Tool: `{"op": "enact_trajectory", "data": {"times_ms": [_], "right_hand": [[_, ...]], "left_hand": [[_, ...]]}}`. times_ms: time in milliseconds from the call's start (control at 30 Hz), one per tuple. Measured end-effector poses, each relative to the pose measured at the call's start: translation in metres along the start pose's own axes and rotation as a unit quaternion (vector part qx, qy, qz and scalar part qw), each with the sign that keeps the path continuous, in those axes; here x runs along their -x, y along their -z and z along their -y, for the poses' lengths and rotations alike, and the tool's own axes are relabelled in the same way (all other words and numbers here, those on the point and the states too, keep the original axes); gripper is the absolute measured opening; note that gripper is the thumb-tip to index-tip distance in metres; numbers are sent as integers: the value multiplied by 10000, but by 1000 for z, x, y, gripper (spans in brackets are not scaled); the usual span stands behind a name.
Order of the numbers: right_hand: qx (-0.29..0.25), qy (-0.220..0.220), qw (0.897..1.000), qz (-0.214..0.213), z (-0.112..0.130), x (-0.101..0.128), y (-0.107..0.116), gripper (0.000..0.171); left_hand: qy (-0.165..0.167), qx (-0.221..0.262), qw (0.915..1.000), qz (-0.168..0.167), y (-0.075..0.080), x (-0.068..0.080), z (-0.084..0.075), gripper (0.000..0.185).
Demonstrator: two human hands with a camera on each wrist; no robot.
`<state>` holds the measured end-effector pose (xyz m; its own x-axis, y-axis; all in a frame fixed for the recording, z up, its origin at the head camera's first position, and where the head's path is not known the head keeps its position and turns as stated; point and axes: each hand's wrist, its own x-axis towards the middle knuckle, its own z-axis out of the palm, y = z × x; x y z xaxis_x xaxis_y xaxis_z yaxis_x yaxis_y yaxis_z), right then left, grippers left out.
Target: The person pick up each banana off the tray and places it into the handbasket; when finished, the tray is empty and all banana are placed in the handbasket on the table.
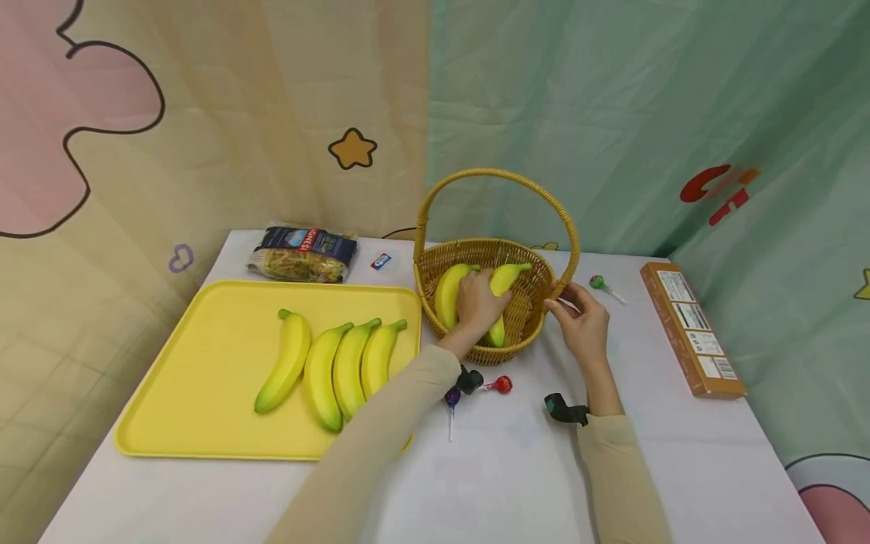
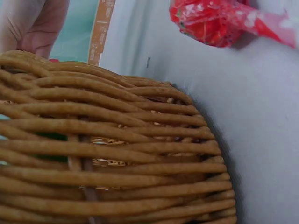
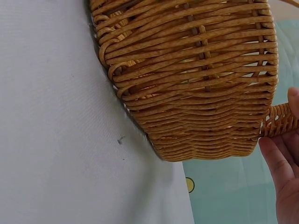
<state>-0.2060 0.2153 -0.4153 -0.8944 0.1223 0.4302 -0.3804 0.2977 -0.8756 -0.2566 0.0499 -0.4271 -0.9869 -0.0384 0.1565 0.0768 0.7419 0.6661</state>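
Note:
A wicker basket [image 1: 526,321] with a tall hoop handle [image 1: 499,175] stands on the white table and holds two yellow bananas. My left hand [image 1: 476,306] reaches inside it, fingers curled over the right banana [image 1: 506,279]; the other banana [image 1: 447,293] lies just left of the hand. My right hand [image 1: 579,316] pinches the base of the handle at the basket's right rim. The right wrist view shows the basket wall [image 3: 187,70] and my fingers [image 3: 280,172] by the handle's root. The left wrist view is filled by the basket weave [image 2: 117,140]; the left hand itself is hidden there.
A yellow tray [image 1: 204,408] on the left carries several bananas [image 1: 326,374]. A pasta packet [image 1: 303,255] lies behind it. Lollipops lie about: red [image 1: 501,384] [image 2: 210,21], purple [image 1: 451,397], green [image 1: 598,282]. A long brown box [image 1: 693,329] sits at the right.

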Motion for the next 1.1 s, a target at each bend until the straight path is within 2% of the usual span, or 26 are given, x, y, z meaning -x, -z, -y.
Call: {"op": "enact_trajectory", "data": {"times_ms": [300,400,500,600,667,767,900,1000,1100], "right_hand": [[108,8,9999,-61,1,2,0,37],[96,9,9999,-59,2,2,-1,36],[94,45,9999,-76,0,1,-1,36],[105,64,9999,-69,-2,0,-1,37],[85,51,9999,-51,-3,0,-1,38],[116,25,9999,-29,-5,0,-2,38],[120,55,9999,-11,-2,0,-3,37],[77,98,9999,-21,0,0,-3,37],[105,117,9998,-93,-1,0,-1,37]], "left_hand": [[175,-350,9990,214,-4,-1,-1,49],[126,-225,9995,188,-1,0,-1,49],[-89,36,9998,192,8,6,-2,50],[-416,283,9981,346,28,18,-4,51],[-628,475,9958,471,46,31,-2,51],[-900,759,9920,448,78,52,10,50],[-1089,1113,9878,-30,123,76,36,48],[-951,1222,9868,-481,155,87,60,47],[-695,1103,9872,-915,183,94,87,49]]}}
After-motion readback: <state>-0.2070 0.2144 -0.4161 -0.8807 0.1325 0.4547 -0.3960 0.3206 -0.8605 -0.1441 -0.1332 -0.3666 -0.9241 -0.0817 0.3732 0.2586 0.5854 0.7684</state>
